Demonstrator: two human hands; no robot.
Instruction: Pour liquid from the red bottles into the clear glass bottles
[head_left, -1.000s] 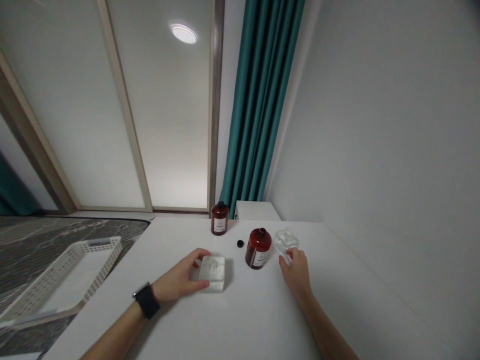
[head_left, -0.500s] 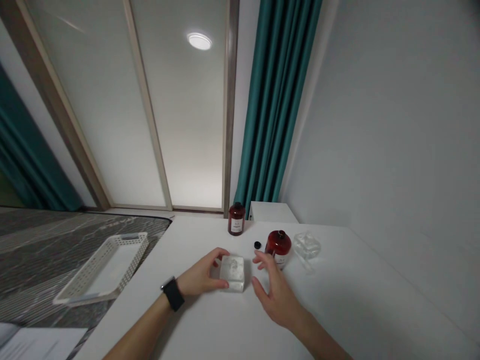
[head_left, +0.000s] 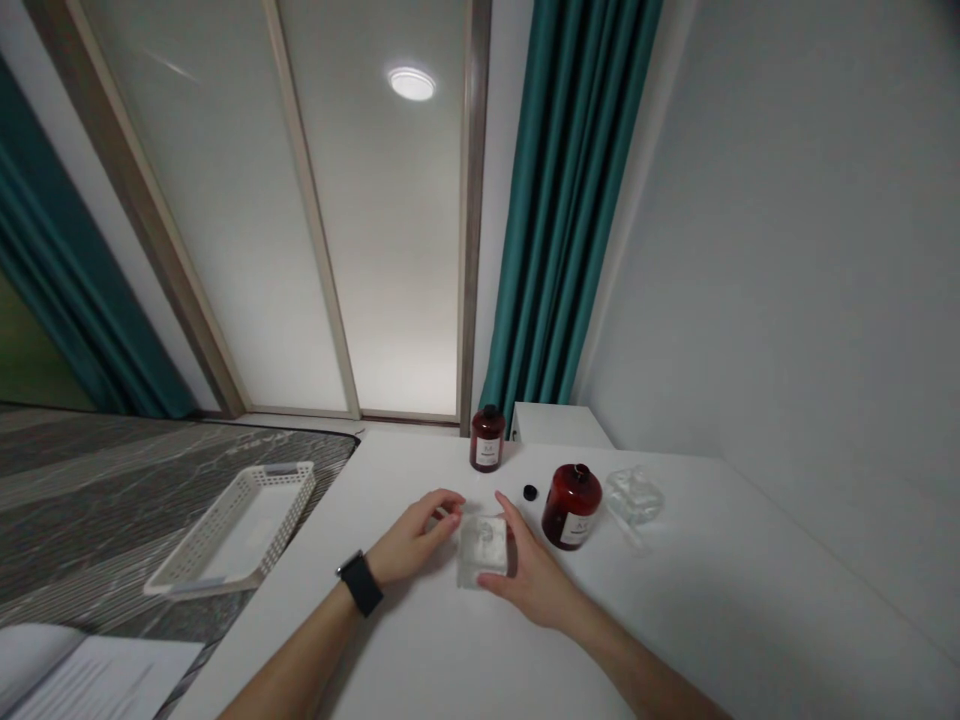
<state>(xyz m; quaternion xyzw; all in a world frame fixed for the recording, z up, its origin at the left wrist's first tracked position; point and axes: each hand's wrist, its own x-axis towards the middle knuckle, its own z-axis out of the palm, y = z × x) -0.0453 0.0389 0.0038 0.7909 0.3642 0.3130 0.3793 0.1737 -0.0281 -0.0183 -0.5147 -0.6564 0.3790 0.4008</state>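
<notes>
A square clear glass container [head_left: 482, 545] stands on the white table in front of me. My right hand [head_left: 529, 575] grips it from the right, thumb at its near side and fingers round the far side. Just left of it is my left hand [head_left: 415, 537], its thumb and fingers slightly apart with nothing between them. A dark red-brown bottle [head_left: 572, 507] with a white label and no cap stands to the right, behind my right hand. Close to that bottle lies a small black cap [head_left: 530, 493].
Another red-brown bottle [head_left: 487, 440] with a black top stands at the back. To the right is a clear glass piece [head_left: 634, 495]. A white basket [head_left: 206, 585] lies left of the table, beyond an open book [head_left: 112, 675]. A wall rises on the right.
My left hand has come off the glass container. My right hand has moved in from beside the bottle and now grips the container. The view has shifted slightly left.
</notes>
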